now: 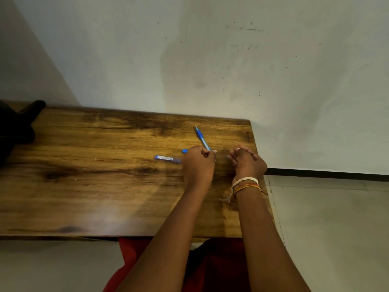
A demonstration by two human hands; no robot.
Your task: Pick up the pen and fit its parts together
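Spanning the whole view under both forearms, the table (94,186) carries everything; a dark bundle (14,125) sits far off to the left of the hands. Both hands rest near the table's right end, close together but apart. The left hand (199,165) has its fingers curled round the near end of the pen (201,137), whose long axis runs from that grip up and slightly left, away from the body, tip pointing at the wall. So the pen belongs to the left hand; the right hand (247,163), just to the pen's right, has fingers curled in, and whether they pinch something thin I cannot tell. Corded bracelets (245,185) circle the right wrist. Just left of the left hand lies a lead tube (167,159), lengthwise left to right, untouched. A small blue cap (184,151) peeks out at the left hand's knuckles, touching or nearly so.
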